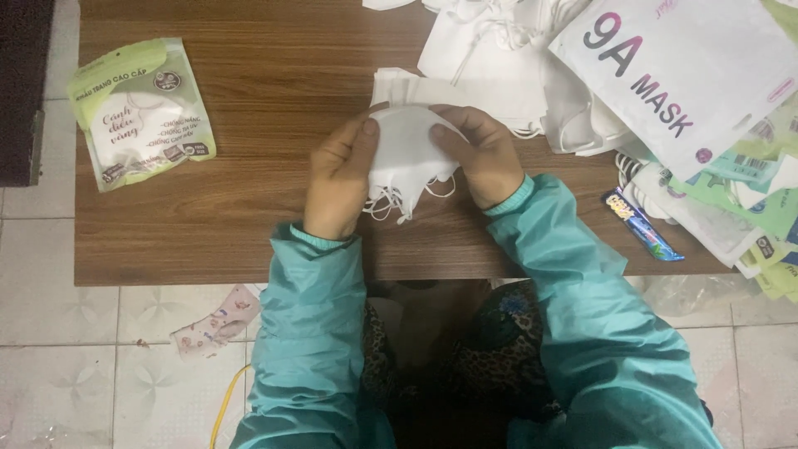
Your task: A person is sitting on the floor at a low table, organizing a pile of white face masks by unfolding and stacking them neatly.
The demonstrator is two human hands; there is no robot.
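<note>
wood-grain table point(249, 208) over pale tiled floor point(58, 333), seen from above. left hand point(339, 176) & right hand point(480, 156) both grip 1 stack of white masks point(407, 154) at table centre. green pouch point(140, 112) far left, mask pile point(499, 50) & packets top right.

A flat green-and-white pouch point(141, 112) lies near the far left corner of the wooden table point(249, 233). At the table's far right corner sits a large white packet point(690, 75) with dark and pink lettering, overlapping pale green packets point(773, 208). Just below it, by the table's near right edge, lies a narrow blue wrapper point(644, 224).
</note>
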